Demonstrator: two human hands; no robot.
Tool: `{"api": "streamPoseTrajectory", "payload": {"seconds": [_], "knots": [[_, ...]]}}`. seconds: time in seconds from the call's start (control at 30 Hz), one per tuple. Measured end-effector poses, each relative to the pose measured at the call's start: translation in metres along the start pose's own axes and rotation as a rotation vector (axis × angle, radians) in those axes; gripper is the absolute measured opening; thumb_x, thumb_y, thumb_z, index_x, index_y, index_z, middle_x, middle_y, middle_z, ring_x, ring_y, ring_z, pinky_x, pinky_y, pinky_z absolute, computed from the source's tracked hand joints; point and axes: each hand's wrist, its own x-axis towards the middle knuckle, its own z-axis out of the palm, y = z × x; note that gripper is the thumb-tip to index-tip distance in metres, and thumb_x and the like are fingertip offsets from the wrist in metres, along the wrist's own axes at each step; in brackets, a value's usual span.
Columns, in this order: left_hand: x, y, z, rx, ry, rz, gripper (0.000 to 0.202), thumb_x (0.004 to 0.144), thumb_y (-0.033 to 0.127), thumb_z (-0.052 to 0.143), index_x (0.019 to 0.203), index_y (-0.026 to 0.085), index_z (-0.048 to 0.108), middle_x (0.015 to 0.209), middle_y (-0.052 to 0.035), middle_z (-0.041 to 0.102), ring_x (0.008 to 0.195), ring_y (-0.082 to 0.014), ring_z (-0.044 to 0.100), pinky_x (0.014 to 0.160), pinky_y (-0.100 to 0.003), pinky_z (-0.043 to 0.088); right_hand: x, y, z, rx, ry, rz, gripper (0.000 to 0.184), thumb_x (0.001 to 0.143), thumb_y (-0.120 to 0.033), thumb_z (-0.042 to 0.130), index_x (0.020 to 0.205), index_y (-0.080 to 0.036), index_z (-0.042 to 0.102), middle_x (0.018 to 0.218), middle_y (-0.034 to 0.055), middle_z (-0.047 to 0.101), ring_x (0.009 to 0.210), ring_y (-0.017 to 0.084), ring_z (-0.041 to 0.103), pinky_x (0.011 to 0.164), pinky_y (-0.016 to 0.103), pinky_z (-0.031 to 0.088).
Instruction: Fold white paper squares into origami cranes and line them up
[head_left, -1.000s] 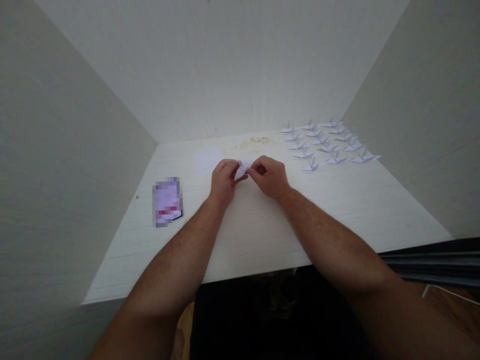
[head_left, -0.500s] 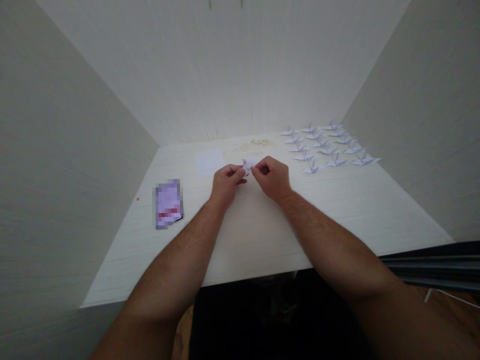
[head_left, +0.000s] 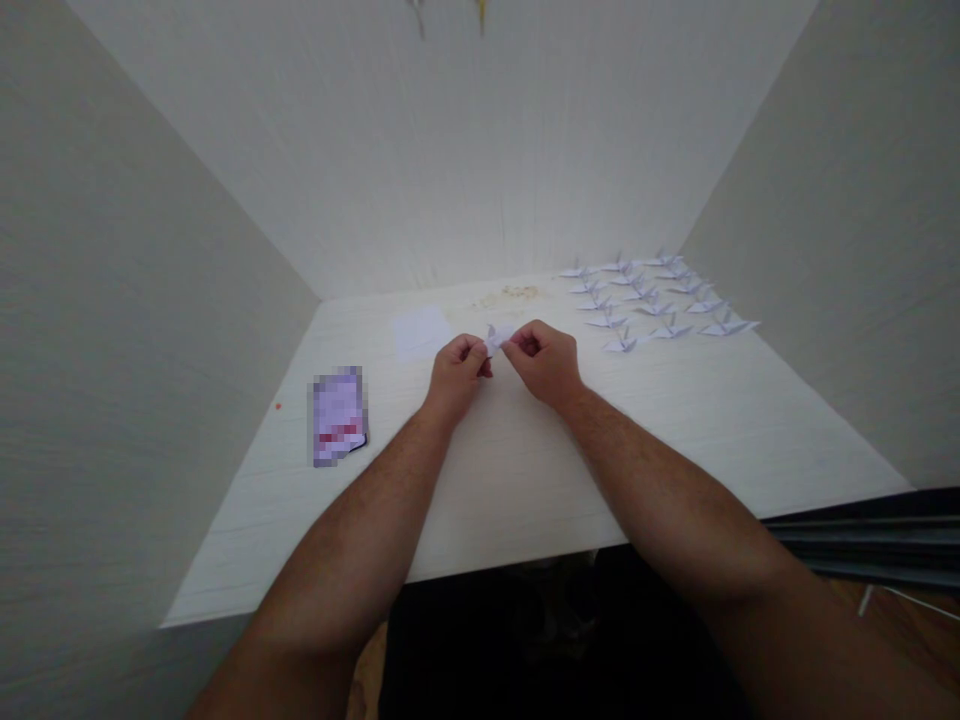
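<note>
Both of my hands meet over the middle of the white table (head_left: pixel 525 470). Between them is a small folded piece of white paper (head_left: pixel 496 337). My left hand (head_left: pixel 455 375) pinches its left side with curled fingers. My right hand (head_left: pixel 545 362) pinches its right side, fingers closed. The paper is held just above the tabletop, and most of it is hidden by my fingertips.
Several folded white paper cranes (head_left: pixel 652 300) stand in rows at the back right. A flat white paper square (head_left: pixel 420 331) lies behind my left hand. A blurred card-like object (head_left: pixel 337 415) lies at the left. Crumbs or debris (head_left: pixel 510 294) sit near the back wall. Walls enclose three sides.
My hands have drawn slightly closer to me and together, and the folded paper now stands more upright between my fingertips. The view has tilted a little.
</note>
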Motion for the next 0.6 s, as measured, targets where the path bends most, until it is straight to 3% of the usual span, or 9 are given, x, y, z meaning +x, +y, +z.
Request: {"api": "streamPoseTrajectory", "payload": {"seconds": [0.17,0.43,0.6], "knots": [[0.001,-0.003,-0.001,0.015,0.020,0.014,0.022,0.081,0.036,0.064,0.071,0.018,0.059,0.059,0.0028,0.055,0.054,-0.0090,0.051,0.055,-0.023,0.045,0.000,0.000,0.000,0.036,0.007,0.029,0.018,0.079,-0.035,0.068,0.074,-0.019,0.063,0.062,-0.0030,0.062,0.055,0.011,0.051,0.059,0.025,0.043],[0.002,0.000,0.000,-0.026,0.069,-0.048,0.028,0.072,0.042,0.075,0.075,0.016,0.065,0.064,-0.0001,0.063,0.055,-0.0102,0.057,0.057,-0.025,0.050,0.002,0.002,0.000,0.012,0.033,0.048,0.021,0.081,-0.037,0.068,0.070,-0.019,0.064,0.062,-0.0026,0.064,0.056,0.011,0.054,0.061,0.026,0.044],[-0.001,0.011,0.005,-0.150,0.082,-0.041,0.053,0.062,0.039,0.083,0.107,0.019,0.065,0.094,-0.0049,0.070,0.079,-0.0165,0.068,0.064,-0.028,0.056,0.000,0.002,-0.001,-0.043,-0.009,0.008,0.022,0.084,-0.038,0.065,0.071,-0.020,0.064,0.067,-0.0008,0.067,0.061,0.013,0.059,0.063,0.026,0.045]]}}
